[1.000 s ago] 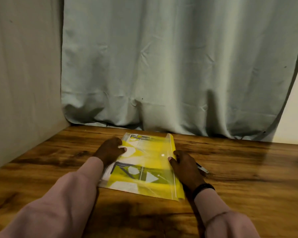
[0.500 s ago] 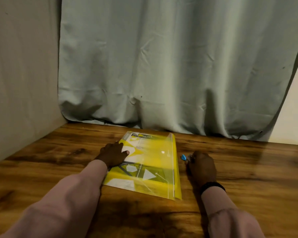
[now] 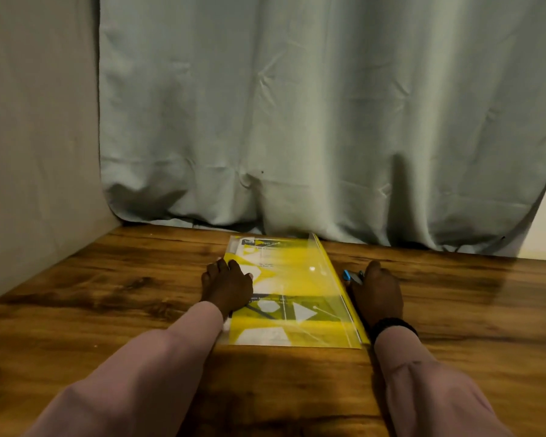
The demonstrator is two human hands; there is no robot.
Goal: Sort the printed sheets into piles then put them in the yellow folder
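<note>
The yellow folder (image 3: 300,291) lay flat on the tabletop (image 3: 108,294), printed sheets (image 3: 271,305) already visible inside it; no loose sheets showed elsewhere, so the task looked nearly finished. The left hand (image 3: 226,287) rested on the folder's left edge. The right hand (image 3: 377,291), just right of it, curled around a blue-tipped object (image 3: 349,275).

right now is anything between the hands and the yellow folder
Nothing visible. The left hand already rests on the yellow folder at its left edge. The right hand lies on the table beside the folder's right edge, curled round a small blue-tipped object.
</note>
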